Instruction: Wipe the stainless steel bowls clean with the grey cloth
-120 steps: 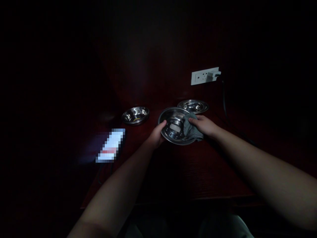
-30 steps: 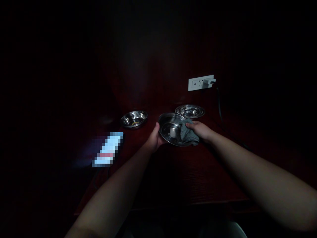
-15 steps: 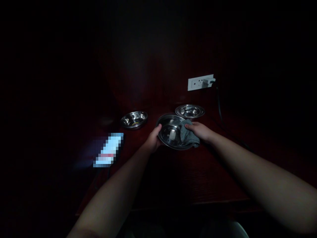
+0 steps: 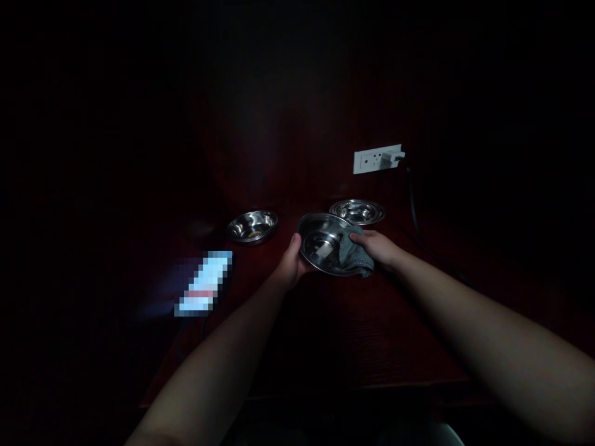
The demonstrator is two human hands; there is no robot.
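Between my hands a shiny metal bowl point(image 4: 320, 244) is held tilted above the dark red table point(image 4: 334, 347). My left hand point(image 4: 292, 263) supports its left side, thumb up beside the rim and fingers beneath. At the bowl's right edge, my right hand point(image 4: 374, 246) pinches a grey-green cloth point(image 4: 354, 253) over the rim, thumb on top. The cloth lies partly inside the bowl and drapes over its edge. My right fingers under the cloth and bowl are hidden.
Behind on the left sits another metal bowl point(image 4: 253, 227) with something yellow in it. Metal dishes point(image 4: 357, 212) stand at the back right. A lit, blurred screen point(image 4: 204, 285) is at the left edge. A wall socket point(image 4: 377, 159) holds a plug; its dark cable point(image 4: 411, 198) hangs down.
The bowl has turned and tilted slightly. My left thumb has come off the inner rim to its outside. My right hand still grips the cloth at the bowl's right edge.
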